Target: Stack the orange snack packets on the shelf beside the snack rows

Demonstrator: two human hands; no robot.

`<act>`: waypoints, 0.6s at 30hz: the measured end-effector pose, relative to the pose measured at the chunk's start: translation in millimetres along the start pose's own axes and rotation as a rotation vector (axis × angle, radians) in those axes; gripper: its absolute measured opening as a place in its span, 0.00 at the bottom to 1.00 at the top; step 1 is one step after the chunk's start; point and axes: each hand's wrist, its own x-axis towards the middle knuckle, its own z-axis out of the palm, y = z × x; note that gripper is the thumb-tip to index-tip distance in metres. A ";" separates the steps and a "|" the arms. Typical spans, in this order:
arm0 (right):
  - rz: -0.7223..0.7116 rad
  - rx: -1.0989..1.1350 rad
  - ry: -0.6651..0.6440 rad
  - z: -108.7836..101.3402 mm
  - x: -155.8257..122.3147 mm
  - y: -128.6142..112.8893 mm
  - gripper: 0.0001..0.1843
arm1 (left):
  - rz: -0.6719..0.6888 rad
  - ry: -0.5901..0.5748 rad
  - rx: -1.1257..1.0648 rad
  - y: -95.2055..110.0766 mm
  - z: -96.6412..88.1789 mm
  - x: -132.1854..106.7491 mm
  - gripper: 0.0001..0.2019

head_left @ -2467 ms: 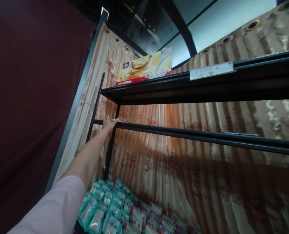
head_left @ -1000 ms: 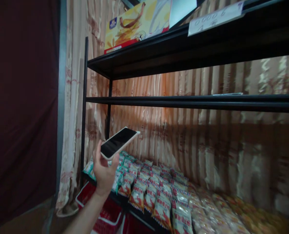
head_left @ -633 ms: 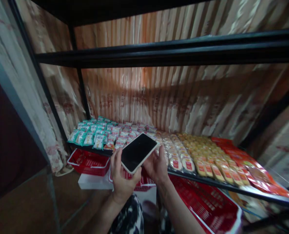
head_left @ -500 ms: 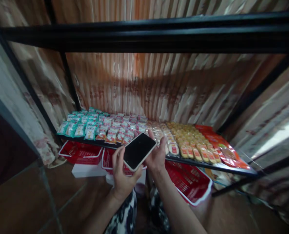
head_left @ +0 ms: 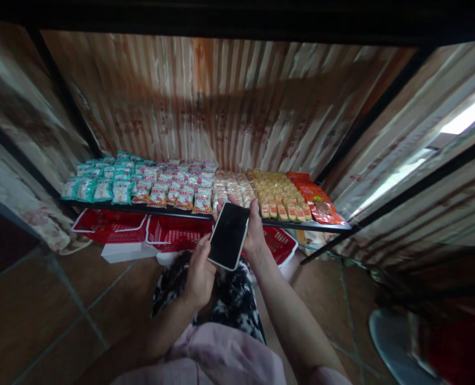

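Note:
A smartphone with a dark screen and a pale case edge is held in front of my lap. My left hand grips its lower left side, thumb along the edge. Around its right side and behind its upper part wraps my right hand, fingertips showing past the top. Just beyond the phone, a low black shelf carries rows of small packets: teal and white packets, white and orange packets, clear-wrapped pieces, yellow packets and flat orange bags.
Beneath the shelf stand red plastic baskets with white handles, and a white box. A dark rack beam crosses overhead. Striped curtains hang behind. At the lower right is a grey rounded object on the tiled floor.
The phone has turned from slanted to more upright, and both hands have shifted with it. The view has tipped down, bringing my lap and more floor into sight.

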 end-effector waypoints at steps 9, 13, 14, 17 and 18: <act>0.105 -0.169 -0.126 0.8 -13.4 -8.9 0.31 | -0.452 -0.155 -0.413 3.5 14.6 2.8 0.20; 0.139 -0.194 -0.132 1.0 -15.1 -8.7 0.31 | -0.454 -0.214 -0.498 -1.0 16.9 1.8 0.20; 0.140 -0.200 -0.123 0.4 -15.6 -9.5 0.31 | -0.466 -0.226 -0.505 -1.4 17.8 1.4 0.21; 0.129 -0.210 -0.089 -1.7 -17.7 -12.7 0.31 | -0.541 -0.260 -0.493 -1.6 20.4 0.7 0.23; 0.128 -0.214 -0.079 -2.2 -18.6 -13.6 0.31 | -0.566 -0.269 -0.482 -1.5 21.0 0.8 0.23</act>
